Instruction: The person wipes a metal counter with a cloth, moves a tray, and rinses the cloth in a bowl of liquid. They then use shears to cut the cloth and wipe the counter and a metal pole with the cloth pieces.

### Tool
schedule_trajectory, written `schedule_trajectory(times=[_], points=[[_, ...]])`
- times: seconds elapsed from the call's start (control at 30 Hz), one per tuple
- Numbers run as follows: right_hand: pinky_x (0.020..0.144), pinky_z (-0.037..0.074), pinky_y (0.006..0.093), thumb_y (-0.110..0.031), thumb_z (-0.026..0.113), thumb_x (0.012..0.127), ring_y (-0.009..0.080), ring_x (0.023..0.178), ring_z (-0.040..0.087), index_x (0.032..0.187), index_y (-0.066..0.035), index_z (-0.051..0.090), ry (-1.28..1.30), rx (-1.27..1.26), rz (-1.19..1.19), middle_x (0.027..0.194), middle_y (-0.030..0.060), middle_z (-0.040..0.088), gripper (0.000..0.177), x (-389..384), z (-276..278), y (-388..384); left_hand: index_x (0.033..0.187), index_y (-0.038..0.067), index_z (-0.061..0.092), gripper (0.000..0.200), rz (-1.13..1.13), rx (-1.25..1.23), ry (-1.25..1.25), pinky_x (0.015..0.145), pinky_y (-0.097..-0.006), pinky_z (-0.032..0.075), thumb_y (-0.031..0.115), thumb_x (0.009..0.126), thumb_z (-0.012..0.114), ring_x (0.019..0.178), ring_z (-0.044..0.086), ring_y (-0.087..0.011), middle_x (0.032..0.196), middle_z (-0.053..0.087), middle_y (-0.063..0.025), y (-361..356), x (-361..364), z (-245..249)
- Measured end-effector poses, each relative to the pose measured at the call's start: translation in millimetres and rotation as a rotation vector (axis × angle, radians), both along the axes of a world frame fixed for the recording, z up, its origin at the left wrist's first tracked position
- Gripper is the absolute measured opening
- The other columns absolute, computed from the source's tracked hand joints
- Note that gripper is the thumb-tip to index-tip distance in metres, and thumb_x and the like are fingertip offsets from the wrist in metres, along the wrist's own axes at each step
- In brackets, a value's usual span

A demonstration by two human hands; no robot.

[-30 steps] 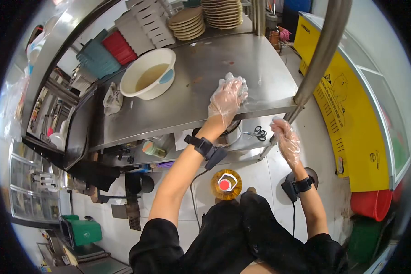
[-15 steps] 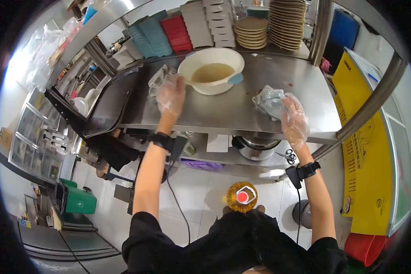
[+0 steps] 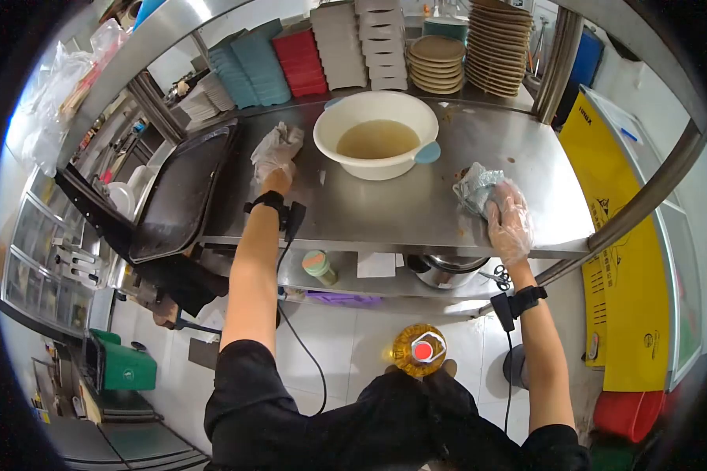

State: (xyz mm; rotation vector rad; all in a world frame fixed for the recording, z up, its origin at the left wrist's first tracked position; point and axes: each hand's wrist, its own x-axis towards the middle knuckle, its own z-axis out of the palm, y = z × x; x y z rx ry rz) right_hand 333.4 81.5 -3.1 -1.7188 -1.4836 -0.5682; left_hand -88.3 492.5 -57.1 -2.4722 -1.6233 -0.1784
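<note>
My left hand (image 3: 276,154), in a clear plastic glove, is closed on a crumpled white rag (image 3: 284,139) on the steel counter (image 3: 385,206), just left of a cream bowl (image 3: 375,135) of brownish liquid. My gloved right hand (image 3: 509,222) presses on a grey cloth (image 3: 476,185) near the counter's right front edge. Both wrists wear black bands with cables.
A black tray (image 3: 177,198) lies at the counter's left end. Stacks of boxes (image 3: 320,52) and plates (image 3: 495,39) line the back. A steel post (image 3: 638,206) slants at the right beside a yellow cabinet (image 3: 624,259). An oil bottle (image 3: 419,352) stands on the floor by my feet.
My left hand reached forward onto the white rag and closed on it. My right hand slid the grey cloth slightly along the counter's right end. The view shifted a little closer.
</note>
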Motion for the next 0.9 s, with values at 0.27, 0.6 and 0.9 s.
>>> schedule_trajectory(times=[0.27,0.6,0.9], points=[[0.096,0.047,0.0409,-0.011,0.062,0.089,0.0334,0.115,0.058,0.125,-0.006,0.059,0.148,0.155,0.110,0.127,0.0166,0.059,0.036,-25.0,22.1,-3.6,0.143,0.021,0.047,0.044,0.125,-0.414,-0.228,0.104,-0.0312,0.043,0.021,0.099,0.053,0.127,0.047,-0.0207,0.133,0.057,-0.0031,-91.0,-22.3,107.7],[0.095,0.048,0.0400,-0.038,0.060,0.096,0.0245,0.113,0.061,0.134,-0.012,0.050,1.336,-0.404,0.717,0.125,0.0083,0.062,0.048,-201.7,10.5,51.7,0.115,0.001,0.064,0.033,-0.049,-0.206,-0.941,0.073,-0.0419,0.053,0.019,0.088,0.060,0.081,0.068,-0.0338,0.090,0.069,-0.0190,-281.5,34.0,69.3],[0.096,0.048,0.0385,-0.039,0.057,0.097,0.0211,0.110,0.059,0.134,-0.010,0.049,2.164,-0.302,1.246,0.123,0.0061,0.059,0.048,-200.9,13.2,41.3,0.118,0.004,0.062,0.027,-0.470,-0.065,-0.965,0.081,-0.0359,0.052,0.003,0.091,0.057,0.094,0.066,-0.0304,0.105,0.067,-0.0156,-381.6,76.5,69.7]])
